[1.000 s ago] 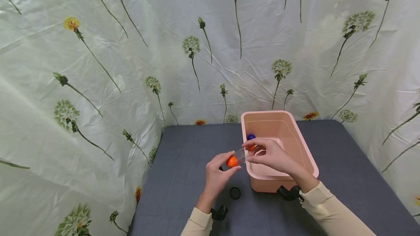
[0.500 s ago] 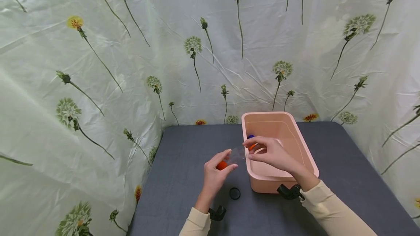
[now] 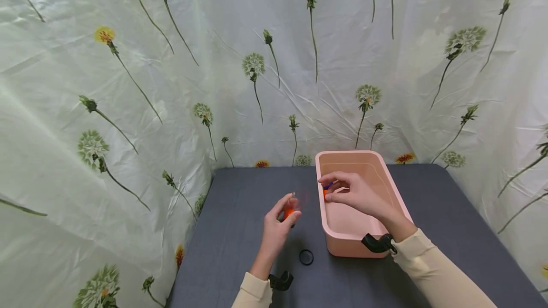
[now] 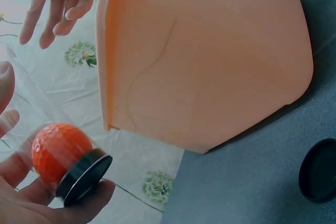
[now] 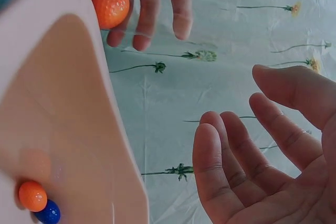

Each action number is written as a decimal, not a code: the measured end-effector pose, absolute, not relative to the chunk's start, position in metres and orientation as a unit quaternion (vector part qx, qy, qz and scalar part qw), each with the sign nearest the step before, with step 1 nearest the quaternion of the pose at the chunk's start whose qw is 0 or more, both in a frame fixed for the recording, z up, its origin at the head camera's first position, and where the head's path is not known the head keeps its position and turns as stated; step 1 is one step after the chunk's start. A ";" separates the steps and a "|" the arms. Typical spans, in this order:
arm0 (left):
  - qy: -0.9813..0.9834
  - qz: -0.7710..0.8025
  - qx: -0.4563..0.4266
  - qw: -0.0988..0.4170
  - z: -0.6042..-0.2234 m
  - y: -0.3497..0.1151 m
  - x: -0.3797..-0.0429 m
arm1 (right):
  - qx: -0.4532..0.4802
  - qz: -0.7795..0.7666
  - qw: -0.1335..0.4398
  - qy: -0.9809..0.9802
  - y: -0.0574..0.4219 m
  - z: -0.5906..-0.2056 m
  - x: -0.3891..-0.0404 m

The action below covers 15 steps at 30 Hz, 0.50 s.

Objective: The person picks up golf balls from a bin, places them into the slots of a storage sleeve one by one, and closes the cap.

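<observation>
My left hand [image 3: 274, 234] grips a clear tube [image 4: 39, 95] beside the bin's left wall. An orange dimpled ball [image 4: 62, 148], like a golf ball, sits inside at the tube's lower end, against a black end cap [image 4: 84, 177]. Above the left part of the pink bin [image 3: 357, 246] is my right hand [image 3: 357, 196]; its fingers are loosely bent and nothing lies between them in the right wrist view. Down in the bin, another orange ball [image 5: 32, 196] touches a blue ball [image 5: 48, 212].
A round black lid [image 3: 306, 257] lies on the dark grey table [image 3: 248, 203], left of the bin. Behind and to the left hangs a pale curtain [image 3: 231, 61] printed with dandelions. Both wrists wear black camera mounts.
The orange ball has slid down the tube toward my left palm. My left hand has drawn left, away from my right hand, taking the tube along. My right hand stays over the bin.
</observation>
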<state>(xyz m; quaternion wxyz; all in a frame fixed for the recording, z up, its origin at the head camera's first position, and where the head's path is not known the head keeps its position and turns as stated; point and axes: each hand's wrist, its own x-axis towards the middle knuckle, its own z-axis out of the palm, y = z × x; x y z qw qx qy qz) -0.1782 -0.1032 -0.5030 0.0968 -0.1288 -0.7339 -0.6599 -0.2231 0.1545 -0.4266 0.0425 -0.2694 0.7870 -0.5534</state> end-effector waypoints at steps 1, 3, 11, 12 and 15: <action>-0.736 -0.658 -0.132 0.095 -0.499 -0.103 -0.176 | -0.267 -0.556 0.045 0.786 0.155 -0.426 -0.225; -0.739 -0.652 -0.139 0.096 -0.498 -0.103 -0.175 | -0.266 -0.556 0.047 0.786 0.156 -0.426 -0.227; -0.750 -0.638 -0.140 0.103 -0.498 -0.102 -0.172 | -0.267 -0.543 0.049 0.795 0.159 -0.427 -0.238; -0.751 -0.637 -0.140 0.105 -0.498 -0.102 -0.172 | -0.266 -0.540 0.049 0.797 0.160 -0.427 -0.239; -0.755 -0.631 -0.139 0.112 -0.498 -0.102 -0.172 | -0.262 -0.531 0.052 0.804 0.162 -0.425 -0.247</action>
